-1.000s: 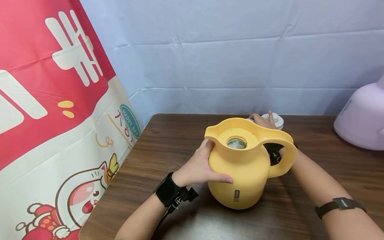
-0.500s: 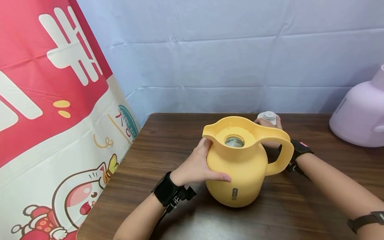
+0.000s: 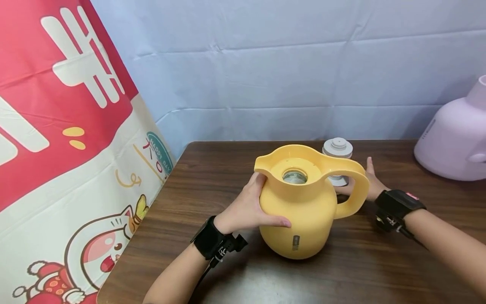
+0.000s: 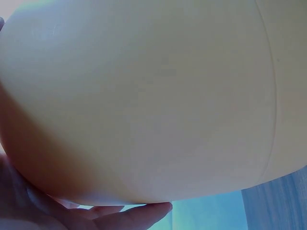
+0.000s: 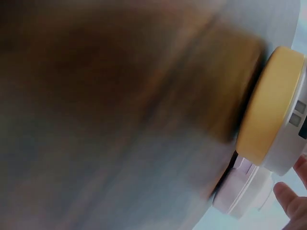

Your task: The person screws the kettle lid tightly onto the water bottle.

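Observation:
In the head view my left hand grips the left side of a yellow thermos jug, thumb across its front. The jug stands upright, its round mouth uncovered. My left wrist view shows the jug's side close up, with curled fingers along its edge. My right hand is partly hidden behind the jug's handle, beside a white stopper lid. Behind that sits another white lid. The right wrist view shows a yellow-and-white lid, fingertips close to it, and a lilac-and-white lid beyond.
A lilac thermos jug stands at the right on the dark wooden table. A pale cloth hangs along the table's back edge. At the left is a printed red-and-white sheet.
My right hand has drawn nearer and to the right, uncovering the rear white lid. The white stopper lid now shows behind the handle. My left hand keeps its grip on the jug.

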`<action>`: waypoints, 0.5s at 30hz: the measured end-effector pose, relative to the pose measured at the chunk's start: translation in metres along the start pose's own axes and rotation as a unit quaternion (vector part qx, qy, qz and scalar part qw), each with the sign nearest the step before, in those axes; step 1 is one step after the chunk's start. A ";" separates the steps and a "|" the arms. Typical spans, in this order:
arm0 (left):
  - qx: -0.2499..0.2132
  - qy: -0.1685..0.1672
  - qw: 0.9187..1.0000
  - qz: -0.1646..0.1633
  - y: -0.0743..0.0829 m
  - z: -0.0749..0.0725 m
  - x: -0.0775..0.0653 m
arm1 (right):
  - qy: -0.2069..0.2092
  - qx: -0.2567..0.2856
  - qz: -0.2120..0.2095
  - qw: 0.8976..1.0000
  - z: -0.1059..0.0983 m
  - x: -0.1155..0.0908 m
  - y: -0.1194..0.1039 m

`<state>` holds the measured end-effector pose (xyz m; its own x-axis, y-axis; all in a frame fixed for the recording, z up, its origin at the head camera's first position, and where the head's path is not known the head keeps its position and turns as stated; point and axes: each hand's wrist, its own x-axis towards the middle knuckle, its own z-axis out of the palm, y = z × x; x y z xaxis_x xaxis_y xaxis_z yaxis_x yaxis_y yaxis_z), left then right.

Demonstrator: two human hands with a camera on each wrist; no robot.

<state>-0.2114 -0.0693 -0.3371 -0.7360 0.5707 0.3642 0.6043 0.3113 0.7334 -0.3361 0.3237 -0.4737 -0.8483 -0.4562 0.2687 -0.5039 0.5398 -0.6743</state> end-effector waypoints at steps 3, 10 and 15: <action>0.002 0.001 1.000 0.004 -0.004 0.001 0.000 | 0.043 -0.126 -0.004 0.991 0.001 0.003 -0.047; 0.014 0.008 1.000 0.000 -0.004 0.000 -0.002 | 0.027 -0.173 0.034 0.984 -0.007 -0.024 -0.089; 0.022 0.013 1.000 -0.001 -0.003 0.000 -0.002 | 0.038 -0.170 0.014 0.985 -0.012 -0.045 -0.087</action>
<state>-0.2113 -0.0711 -0.3399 -0.7439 0.5511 0.3780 0.6156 0.3450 0.7086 -0.2560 0.3056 -0.4183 -0.8657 -0.3901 0.3135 -0.4946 0.7626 -0.4170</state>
